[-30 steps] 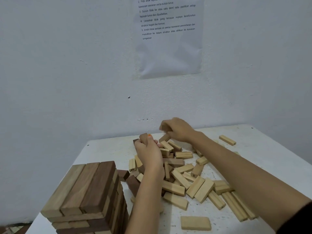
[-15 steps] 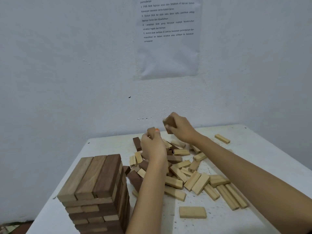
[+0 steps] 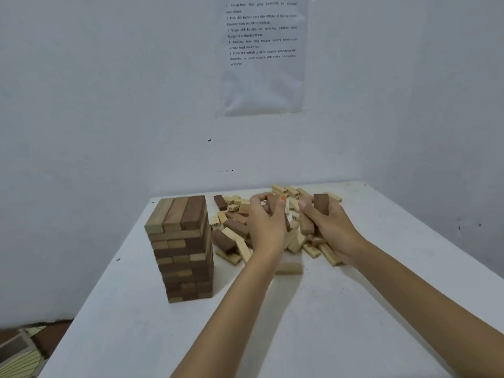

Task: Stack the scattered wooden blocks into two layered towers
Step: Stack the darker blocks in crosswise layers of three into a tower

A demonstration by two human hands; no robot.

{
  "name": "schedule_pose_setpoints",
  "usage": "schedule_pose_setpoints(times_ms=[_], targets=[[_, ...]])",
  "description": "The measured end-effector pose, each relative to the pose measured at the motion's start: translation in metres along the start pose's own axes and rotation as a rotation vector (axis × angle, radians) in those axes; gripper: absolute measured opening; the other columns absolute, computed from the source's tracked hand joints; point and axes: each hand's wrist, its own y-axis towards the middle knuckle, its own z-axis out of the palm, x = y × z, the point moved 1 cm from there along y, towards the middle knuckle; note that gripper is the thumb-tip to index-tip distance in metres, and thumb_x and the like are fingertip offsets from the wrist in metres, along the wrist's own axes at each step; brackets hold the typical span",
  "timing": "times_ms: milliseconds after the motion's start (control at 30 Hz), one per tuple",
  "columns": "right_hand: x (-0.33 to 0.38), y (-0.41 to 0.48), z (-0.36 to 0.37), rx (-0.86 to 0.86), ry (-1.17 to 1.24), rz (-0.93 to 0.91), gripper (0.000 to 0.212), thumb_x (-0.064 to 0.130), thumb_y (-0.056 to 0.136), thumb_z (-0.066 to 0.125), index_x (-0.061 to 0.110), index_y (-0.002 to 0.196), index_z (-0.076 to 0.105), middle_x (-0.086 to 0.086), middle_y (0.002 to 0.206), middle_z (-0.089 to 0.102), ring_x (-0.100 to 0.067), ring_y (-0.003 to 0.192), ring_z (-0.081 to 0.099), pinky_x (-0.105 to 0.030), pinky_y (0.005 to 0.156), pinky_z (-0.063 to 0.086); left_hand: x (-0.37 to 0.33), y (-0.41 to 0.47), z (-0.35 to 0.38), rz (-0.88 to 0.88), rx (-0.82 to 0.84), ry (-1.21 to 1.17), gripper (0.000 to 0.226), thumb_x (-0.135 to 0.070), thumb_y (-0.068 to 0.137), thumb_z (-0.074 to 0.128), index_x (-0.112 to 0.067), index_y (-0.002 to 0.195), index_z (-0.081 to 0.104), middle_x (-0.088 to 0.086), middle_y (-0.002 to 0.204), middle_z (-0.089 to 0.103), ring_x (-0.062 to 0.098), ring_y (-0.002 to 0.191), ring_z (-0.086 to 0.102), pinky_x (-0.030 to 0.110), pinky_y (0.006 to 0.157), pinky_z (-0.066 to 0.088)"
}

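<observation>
A tall tower (image 3: 182,249) of dark and light wooden blocks stands on the left of the white table (image 3: 300,323). To its right lies a scattered pile of blocks (image 3: 234,230), mostly light ones. My left hand (image 3: 266,223) is over the pile, fingers curled round a dark block (image 3: 272,204). My right hand (image 3: 331,227) grips two upright blocks, a dark one (image 3: 321,204) and a lighter one (image 3: 306,223). One light block (image 3: 288,268) lies alone in front of the pile.
The table sits in a corner of two white walls. A printed sheet (image 3: 263,55) hangs on the back wall. The table's left edge (image 3: 109,271) drops to the floor, where a patterned mat (image 3: 19,353) shows.
The camera has pulled back, so the tower and pile look farther away. Both hands have come toward me with their blocks, and the right hand's blocks now stand upright.
</observation>
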Motion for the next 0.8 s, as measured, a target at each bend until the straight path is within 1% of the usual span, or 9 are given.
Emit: schedule_pose_setpoints(times_ms=[100, 167, 233, 333, 400, 467, 667, 733, 800], targets=[[-0.004, -0.032, 0.003, -0.011, -0.044, 0.027, 0.034, 0.028, 0.098, 0.055, 0.014, 0.067, 0.052, 0.000, 0.052, 0.049, -0.015, 0.050, 0.046, -0.024, 0.047, 0.037, 0.012, -0.020, -0.017, -0.023, 0.081, 0.068, 0.008, -0.027, 0.093, 0.058, -0.023, 0.091, 0.051, 0.012, 0.084, 0.058, 0.022, 0.075, 0.054, 0.043, 0.073, 0.048], [-0.009, -0.049, 0.006, -0.017, -0.014, 0.067, 0.022, 0.028, 0.096, 0.058, 0.013, 0.079, 0.060, -0.007, 0.065, 0.059, -0.019, 0.063, 0.055, -0.027, 0.056, 0.044, 0.021, -0.032, -0.028, -0.046, 0.137, 0.121, 0.012, -0.027, 0.092, 0.059, -0.017, 0.094, 0.054, 0.014, 0.082, 0.058, 0.023, 0.072, 0.054, 0.043, 0.069, 0.047], [-0.015, -0.063, 0.010, -0.016, -0.021, 0.111, 0.019, 0.029, 0.094, 0.061, 0.011, 0.089, 0.062, -0.011, 0.077, 0.063, -0.019, 0.072, 0.060, -0.028, 0.064, 0.048, 0.029, -0.043, -0.038, -0.050, 0.193, 0.149, 0.016, -0.027, 0.092, 0.059, -0.012, 0.096, 0.055, 0.012, 0.077, 0.059, 0.021, 0.067, 0.053, 0.038, 0.063, 0.044], [-0.021, -0.076, 0.016, -0.003, -0.084, 0.106, 0.019, 0.025, 0.094, 0.062, 0.007, 0.088, 0.062, -0.004, 0.069, 0.056, -0.010, 0.055, 0.053, -0.018, 0.049, 0.043, 0.037, -0.055, -0.050, -0.005, 0.206, 0.227, 0.015, -0.029, 0.093, 0.059, -0.014, 0.093, 0.057, 0.008, 0.075, 0.057, 0.015, 0.067, 0.051, 0.022, 0.061, 0.041], [-0.023, -0.082, 0.017, -0.019, -0.130, 0.084, 0.018, 0.024, 0.093, 0.063, 0.007, 0.089, 0.062, -0.002, 0.063, 0.055, -0.008, 0.045, 0.049, -0.020, 0.044, 0.040, 0.041, -0.063, -0.055, 0.032, 0.180, 0.262, 0.013, -0.029, 0.092, 0.061, -0.017, 0.090, 0.059, 0.001, 0.074, 0.053, 0.010, 0.067, 0.048, 0.014, 0.056, 0.036], [-0.024, -0.086, 0.018, -0.022, -0.185, 0.060, 0.017, 0.027, 0.092, 0.065, 0.010, 0.089, 0.063, 0.002, 0.060, 0.054, -0.007, 0.043, 0.047, -0.024, 0.045, 0.039, 0.044, -0.067, -0.059, 0.050, 0.162, 0.254, 0.011, -0.029, 0.090, 0.063, -0.019, 0.086, 0.060, -0.001, 0.072, 0.049, 0.009, 0.066, 0.045, 0.013, 0.055, 0.034], [-0.025, -0.096, 0.019, -0.046, -0.377, -0.084, 0.011, 0.031, 0.090, 0.067, 0.020, 0.091, 0.064, 0.012, 0.076, 0.059, -0.001, 0.065, 0.055, -0.014, 0.061, 0.041, 0.045, -0.071, -0.063, 0.114, 0.192, 0.282, 0.014, -0.027, 0.090, 0.064, -0.013, 0.092, 0.063, -0.004, 0.070, 0.048, 0.008, 0.064, 0.044, 0.009, 0.053, 0.035], [-0.024, -0.096, 0.018, -0.040, -0.429, -0.107, 0.015, 0.032, 0.090, 0.066, 0.018, 0.095, 0.065, 0.015, 0.084, 0.061, 0.009, 0.074, 0.056, -0.006, 0.064, 0.041, 0.046, -0.072, -0.063, 0.162, 0.195, 0.338, 0.014, -0.027, 0.091, 0.063, -0.013, 0.095, 0.063, -0.004, 0.078, 0.055, 0.007, 0.070, 0.049, 0.009, 0.057, 0.038], [-0.024, -0.096, 0.017, -0.048, -0.464, -0.123, 0.017, 0.032, 0.091, 0.064, 0.016, 0.095, 0.065, 0.011, 0.088, 0.063, 0.005, 0.080, 0.056, -0.004, 0.066, 0.040, 0.049, -0.071, -0.063, 0.234, 0.176, 0.439, 0.013, -0.027, 0.091, 0.062, -0.015, 0.095, 0.062, -0.002, 0.093, 0.057, 0.010, 0.081, 0.053, 0.014, 0.064, 0.040]])
